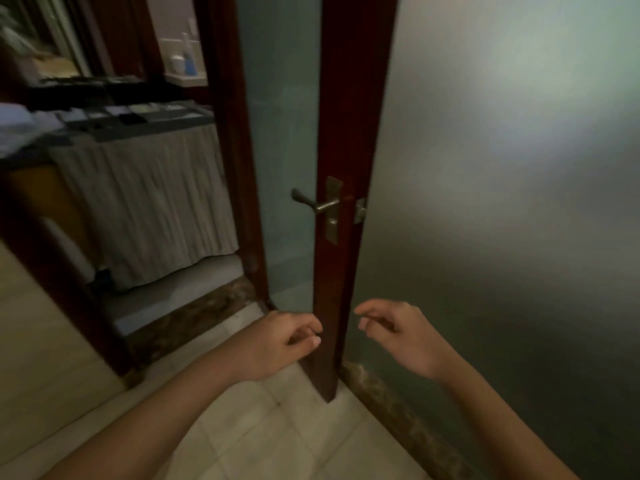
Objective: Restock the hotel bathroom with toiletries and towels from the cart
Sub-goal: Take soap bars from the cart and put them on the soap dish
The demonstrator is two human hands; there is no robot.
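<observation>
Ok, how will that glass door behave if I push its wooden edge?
The door should move as one rigid piece: its dark wood stile looks solid. Probably heavy, given the tall frosted glass panel. Glass may be fragile, so push wood or the lever handle.

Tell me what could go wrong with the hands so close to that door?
Fingers could get pinched: the left hand and right hand sit either side of the door's wooden edge, and it may swing. The metal handle sticks out and might catch an arm. The dark stone threshold before the cart may be raised, so a trip is possible.
</observation>
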